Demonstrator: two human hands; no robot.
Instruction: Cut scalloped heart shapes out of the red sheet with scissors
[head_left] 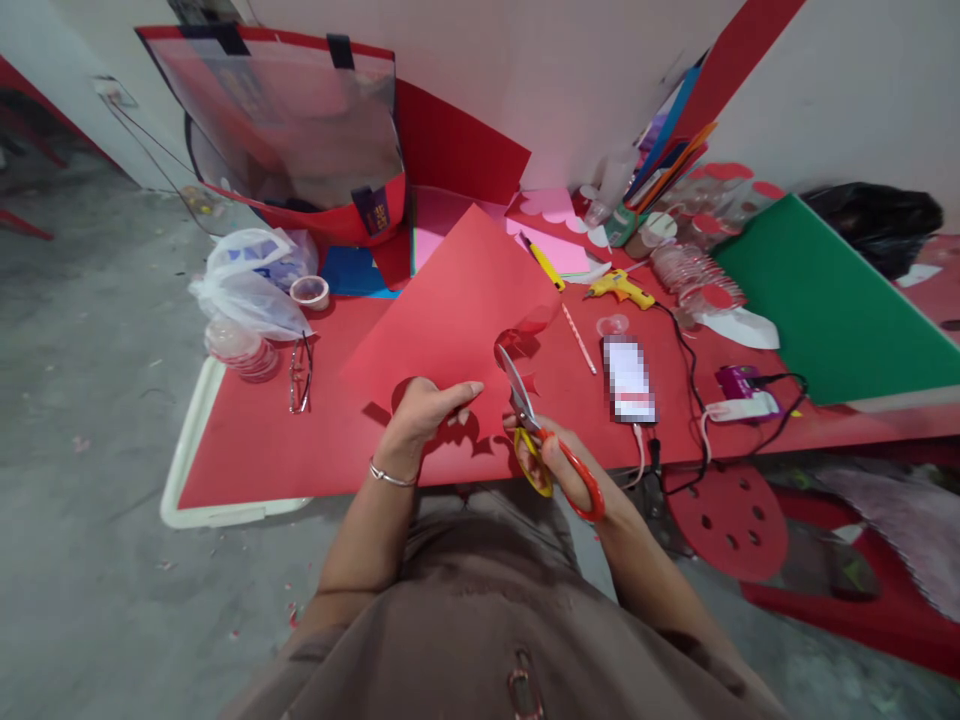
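Observation:
My left hand (429, 412) pinches the near edge of a large sheet of red paper (457, 300), thumb on top. The sheet is raised over the table, one corner pointing away from me. In my right hand (574, 465) is a pair of scissors (519, 385) with one red and one yellow handle loop. The blades point away from me and lie against the sheet's right side, where the edge is cut and curled. Whether the blades are parted is hard to see. Scalloped shadows fall on the table below.
On the red table (247, 455) are eyeglasses (301, 375), a tape roll (310, 292), a plastic bag (244, 270), a yellow box cutter (544, 262), a glue gun (621, 288) with its cord, and a phone (628, 378). A green board (832, 300) leans at right.

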